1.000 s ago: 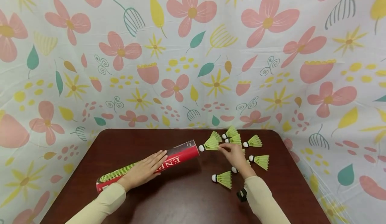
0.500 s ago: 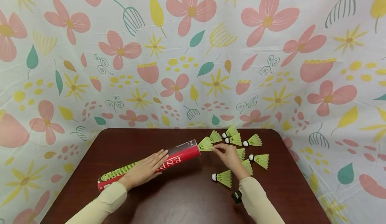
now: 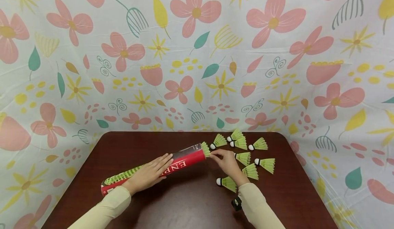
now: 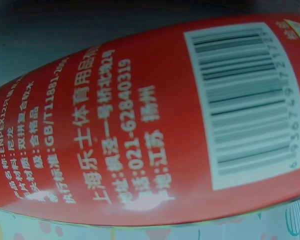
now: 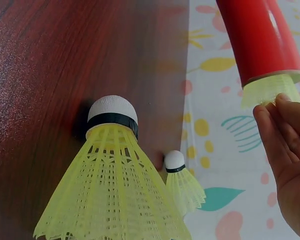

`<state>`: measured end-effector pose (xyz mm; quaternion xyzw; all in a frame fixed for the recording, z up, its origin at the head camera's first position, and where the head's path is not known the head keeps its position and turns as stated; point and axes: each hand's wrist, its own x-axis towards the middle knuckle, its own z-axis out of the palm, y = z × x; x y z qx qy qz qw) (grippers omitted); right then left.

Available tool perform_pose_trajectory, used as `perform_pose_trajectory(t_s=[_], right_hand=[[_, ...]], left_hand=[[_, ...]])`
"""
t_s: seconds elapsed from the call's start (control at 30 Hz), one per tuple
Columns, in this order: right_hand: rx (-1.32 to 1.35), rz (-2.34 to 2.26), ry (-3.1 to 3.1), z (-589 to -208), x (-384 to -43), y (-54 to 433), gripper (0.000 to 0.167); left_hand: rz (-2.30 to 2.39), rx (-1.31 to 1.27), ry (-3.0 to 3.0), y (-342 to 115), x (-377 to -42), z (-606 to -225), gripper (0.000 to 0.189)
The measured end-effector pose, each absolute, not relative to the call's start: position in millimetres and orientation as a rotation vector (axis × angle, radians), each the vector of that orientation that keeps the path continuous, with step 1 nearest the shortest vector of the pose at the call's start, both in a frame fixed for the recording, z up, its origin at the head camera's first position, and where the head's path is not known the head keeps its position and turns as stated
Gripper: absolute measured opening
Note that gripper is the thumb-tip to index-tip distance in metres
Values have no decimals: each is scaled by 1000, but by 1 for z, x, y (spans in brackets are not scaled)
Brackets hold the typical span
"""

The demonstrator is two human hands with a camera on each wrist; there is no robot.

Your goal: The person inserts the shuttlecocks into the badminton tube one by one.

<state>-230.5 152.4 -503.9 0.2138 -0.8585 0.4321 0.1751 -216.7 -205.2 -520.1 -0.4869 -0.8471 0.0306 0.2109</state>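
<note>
pinching shuttlecock (image 3: 205, 149), right fingers (image 3: 219, 151) bent, left fingers (image 3: 163, 162) across tube (image 3: 191, 157)

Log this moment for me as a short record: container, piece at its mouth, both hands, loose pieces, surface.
Container: red cylindrical tube with see-through strip
At its mouth: yellow-green netted shuttlecock, only its skirt end showing outside
Left hand: rests across the tube
Right hand: pinches that shuttlecock's skirt edge
Loose pieces: eight yellow-green shuttlecocks with white heads and black bands
Surface: dark reddish-brown table
</note>
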Motion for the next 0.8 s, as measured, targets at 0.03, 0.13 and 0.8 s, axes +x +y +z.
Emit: perform_pose_trajectory(t_s=[0.03, 0.13, 0.8], right_hand=[[621, 1215, -2428, -504, -231, 152, 7], [664, 1201, -2407, -505, -231, 149, 8], [789, 1181, -2442, -505, -234, 143, 12]], left_hand=[[87, -1356, -2348, -205, -217, -520, 91], [92, -1359, -2344, -205, -217, -519, 85], [94, -1373, -2332, -201, -217, -519, 69]])
